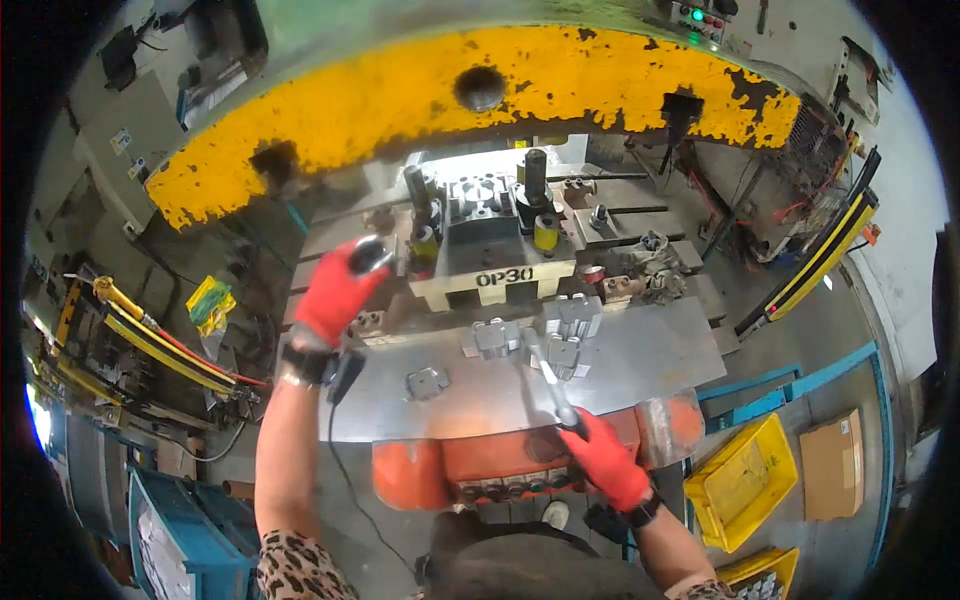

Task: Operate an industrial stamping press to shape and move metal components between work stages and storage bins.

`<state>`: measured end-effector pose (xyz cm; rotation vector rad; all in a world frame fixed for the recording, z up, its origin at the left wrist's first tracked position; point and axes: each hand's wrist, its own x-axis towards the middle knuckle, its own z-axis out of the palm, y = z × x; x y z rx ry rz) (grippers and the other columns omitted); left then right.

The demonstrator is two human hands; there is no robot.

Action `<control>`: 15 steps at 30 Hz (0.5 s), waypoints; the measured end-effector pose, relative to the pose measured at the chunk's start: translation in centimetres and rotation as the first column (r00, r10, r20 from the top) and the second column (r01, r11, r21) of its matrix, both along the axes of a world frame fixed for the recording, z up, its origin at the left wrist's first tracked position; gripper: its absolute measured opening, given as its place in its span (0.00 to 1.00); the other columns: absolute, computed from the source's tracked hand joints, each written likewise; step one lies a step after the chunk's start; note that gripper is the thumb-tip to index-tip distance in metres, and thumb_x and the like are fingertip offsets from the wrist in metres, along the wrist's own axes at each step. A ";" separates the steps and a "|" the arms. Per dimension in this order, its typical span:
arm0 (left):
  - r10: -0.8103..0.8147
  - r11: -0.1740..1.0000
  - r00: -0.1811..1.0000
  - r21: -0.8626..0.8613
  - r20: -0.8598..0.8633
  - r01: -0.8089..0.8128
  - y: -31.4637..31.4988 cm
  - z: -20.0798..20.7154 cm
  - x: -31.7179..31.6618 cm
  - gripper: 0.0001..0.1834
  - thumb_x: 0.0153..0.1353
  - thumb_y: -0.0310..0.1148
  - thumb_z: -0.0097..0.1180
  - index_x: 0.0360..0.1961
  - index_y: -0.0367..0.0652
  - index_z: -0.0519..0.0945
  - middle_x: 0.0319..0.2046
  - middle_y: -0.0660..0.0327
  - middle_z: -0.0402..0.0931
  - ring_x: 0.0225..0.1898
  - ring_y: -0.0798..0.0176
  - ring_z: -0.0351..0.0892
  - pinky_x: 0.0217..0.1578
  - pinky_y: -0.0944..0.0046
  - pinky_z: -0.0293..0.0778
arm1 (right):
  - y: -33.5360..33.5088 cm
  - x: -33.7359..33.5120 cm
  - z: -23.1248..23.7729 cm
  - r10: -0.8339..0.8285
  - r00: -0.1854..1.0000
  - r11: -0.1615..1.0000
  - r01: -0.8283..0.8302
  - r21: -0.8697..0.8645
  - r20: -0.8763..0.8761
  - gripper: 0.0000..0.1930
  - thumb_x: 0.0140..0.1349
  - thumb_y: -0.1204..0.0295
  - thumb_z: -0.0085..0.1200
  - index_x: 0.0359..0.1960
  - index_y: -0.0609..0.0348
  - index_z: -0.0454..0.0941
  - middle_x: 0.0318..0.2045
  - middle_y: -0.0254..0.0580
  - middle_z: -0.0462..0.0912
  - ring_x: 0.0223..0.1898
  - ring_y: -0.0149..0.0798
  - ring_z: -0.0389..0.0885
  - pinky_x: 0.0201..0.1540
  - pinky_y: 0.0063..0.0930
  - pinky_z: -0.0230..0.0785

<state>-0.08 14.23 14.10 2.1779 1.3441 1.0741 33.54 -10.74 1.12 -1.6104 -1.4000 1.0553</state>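
Observation:
My left hand (340, 292), in a red glove, is raised at the left of the press die (490, 255). Its fingers are closed on a round, silver-rimmed piece with a dark middle (370, 256); its exact kind is unclear. My right hand (608, 464), also gloved in red, grips the dark handle of a pale rod-shaped tool (552, 380). The tool's far end lies among stamped grey metal parts (490, 338), close to two more parts (573, 316) (564, 355) on the steel plate (650, 350). Apart from these, another flat metal part (428, 383) lies nearer my left forearm.
The press's yellow ram (400, 90) spans above the die. An orange control bar with buttons (545, 455) runs along the plate's front edge. Yellow-black guards (820, 255) stand at the sides. A yellow bin (742, 482) and cardboard box (833, 465) are at right. A cable (345, 470) hangs at left.

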 end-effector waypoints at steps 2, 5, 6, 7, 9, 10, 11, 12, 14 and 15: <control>-0.055 0.995 0.998 0.084 0.016 0.054 2.1 0.3 3.0 0.22 0.57 0.35 0.67 0.50 0.33 0.80 0.41 0.48 0.84 0.44 0.55 0.85 0.47 0.60 0.77 | 2.3 -2.2 -0.5 0.022 0.996 1.000 -0.021 -0.012 0.086 0.24 0.65 0.59 0.54 0.56 0.64 0.73 0.43 0.60 0.82 0.47 0.61 0.79 0.52 0.48 0.70; -0.109 0.983 0.992 0.145 -0.059 0.116 5.3 0.7 6.7 0.22 0.58 0.39 0.67 0.47 0.33 0.81 0.40 0.44 0.83 0.44 0.49 0.84 0.46 0.57 0.78 | 4.2 -3.6 -1.2 0.056 0.989 0.996 -0.045 -0.082 0.136 0.22 0.65 0.59 0.53 0.51 0.65 0.73 0.42 0.64 0.81 0.46 0.65 0.78 0.50 0.52 0.70; -0.054 0.982 0.992 0.174 -0.110 0.072 6.0 0.4 8.0 0.24 0.57 0.43 0.66 0.46 0.33 0.81 0.40 0.45 0.83 0.43 0.47 0.84 0.46 0.55 0.78 | 4.6 -3.8 -1.1 0.044 0.990 0.990 -0.024 -0.142 0.136 0.21 0.65 0.59 0.53 0.50 0.65 0.73 0.41 0.65 0.82 0.46 0.65 0.78 0.49 0.53 0.70; -0.013 0.966 0.989 0.253 -0.144 0.050 7.1 0.4 9.4 0.25 0.57 0.46 0.66 0.45 0.34 0.82 0.40 0.45 0.83 0.43 0.46 0.83 0.46 0.54 0.77 | 4.4 -4.1 -0.9 -0.001 0.987 0.998 0.011 -0.062 0.163 0.21 0.64 0.59 0.53 0.50 0.65 0.73 0.41 0.66 0.81 0.46 0.67 0.78 0.48 0.54 0.69; 0.126 0.946 0.962 0.322 -0.241 -0.043 9.5 0.5 11.7 0.30 0.57 0.55 0.63 0.45 0.37 0.83 0.41 0.46 0.83 0.44 0.44 0.83 0.46 0.51 0.77 | 3.8 -4.4 0.3 0.002 0.995 0.999 0.002 -0.043 0.096 0.22 0.64 0.59 0.53 0.53 0.64 0.72 0.40 0.66 0.81 0.46 0.66 0.78 0.47 0.53 0.70; 0.216 0.953 0.918 0.275 -0.334 -0.124 10.6 0.3 12.9 0.33 0.56 0.61 0.61 0.45 0.39 0.84 0.42 0.47 0.83 0.44 0.44 0.82 0.47 0.50 0.77 | 3.6 -4.5 1.0 0.001 0.996 0.999 0.004 -0.047 0.094 0.23 0.64 0.60 0.54 0.54 0.64 0.72 0.39 0.65 0.82 0.45 0.66 0.78 0.47 0.52 0.71; 0.260 0.964 0.886 0.158 -0.384 -0.215 11.9 0.0 14.3 0.37 0.54 0.65 0.59 0.46 0.38 0.83 0.46 0.46 0.82 0.50 0.44 0.81 0.48 0.53 0.76 | 2.9 -4.7 1.8 0.017 0.999 0.997 -0.013 -0.074 0.048 0.24 0.64 0.61 0.54 0.56 0.63 0.71 0.38 0.64 0.82 0.44 0.65 0.79 0.46 0.51 0.71; 0.228 0.973 0.836 0.095 -0.498 -0.209 13.3 -0.4 15.3 0.45 0.56 0.74 0.48 0.53 0.40 0.81 0.53 0.46 0.80 0.56 0.44 0.77 0.55 0.50 0.71 | 2.4 -4.5 2.5 0.032 0.999 0.998 -0.033 -0.046 -0.011 0.25 0.64 0.61 0.55 0.58 0.62 0.70 0.37 0.63 0.82 0.42 0.64 0.80 0.45 0.50 0.72; 0.139 0.990 0.907 0.022 -0.399 -0.142 15.9 -2.2 17.9 0.45 0.59 0.73 0.42 0.64 0.47 0.72 0.65 0.53 0.67 0.67 0.45 0.63 0.66 0.46 0.56 | 1.2 -4.7 3.4 0.000 0.995 1.000 -0.003 0.024 0.102 0.27 0.64 0.62 0.58 0.62 0.62 0.69 0.36 0.58 0.84 0.39 0.58 0.83 0.43 0.47 0.74; 0.056 0.982 0.981 0.187 -0.188 -0.021 17.2 -3.3 19.3 0.45 0.62 0.71 0.42 0.72 0.52 0.64 0.74 0.59 0.57 0.75 0.45 0.51 0.72 0.44 0.45 | 0.7 -4.5 3.5 -0.003 0.999 1.000 0.004 -0.019 0.052 0.26 0.63 0.64 0.57 0.62 0.60 0.71 0.39 0.59 0.83 0.42 0.56 0.83 0.45 0.44 0.74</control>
